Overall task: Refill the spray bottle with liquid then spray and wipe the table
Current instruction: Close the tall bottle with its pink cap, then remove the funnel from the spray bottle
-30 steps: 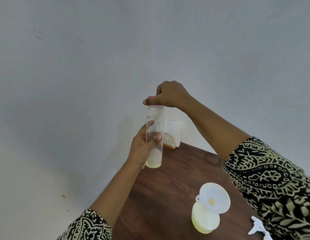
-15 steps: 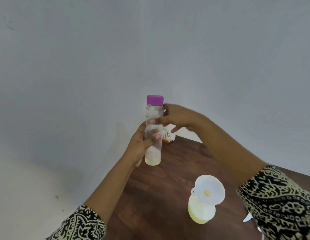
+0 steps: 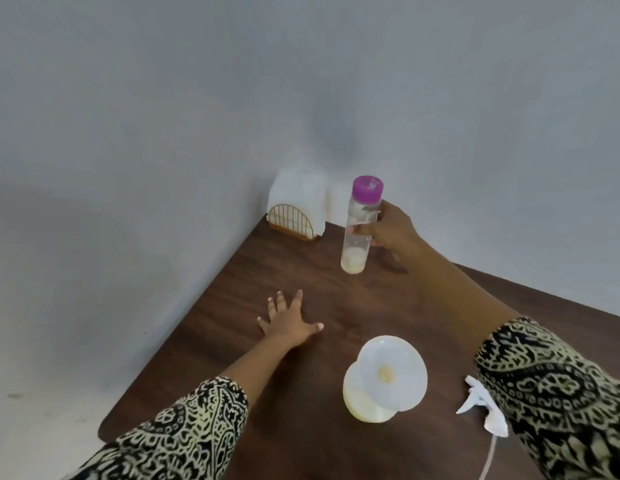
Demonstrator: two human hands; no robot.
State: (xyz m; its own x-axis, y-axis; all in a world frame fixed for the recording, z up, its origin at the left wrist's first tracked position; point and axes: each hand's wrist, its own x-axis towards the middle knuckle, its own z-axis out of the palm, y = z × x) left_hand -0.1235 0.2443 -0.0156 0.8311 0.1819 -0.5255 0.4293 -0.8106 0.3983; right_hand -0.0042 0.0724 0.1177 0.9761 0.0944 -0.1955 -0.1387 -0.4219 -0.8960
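– Over by the far corner, right hand [image 3: 395, 233] is gripping the purple-cap bottle [image 3: 355, 252], tilted?
– Yep, left hand [image 3: 287, 323] is lying spread on the table [image 3: 336, 306]; spray bottle [image 3: 360, 400] is sitting nearer, funnel [image 3: 391, 372] on top.

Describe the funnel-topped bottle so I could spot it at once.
On the dark wooden table, look near its front, right of the left hand lying flat. There stands a squat bottle of pale yellow liquid. Unlike the tall purple-capped bottle farther back, it wears a wide white funnel on top.
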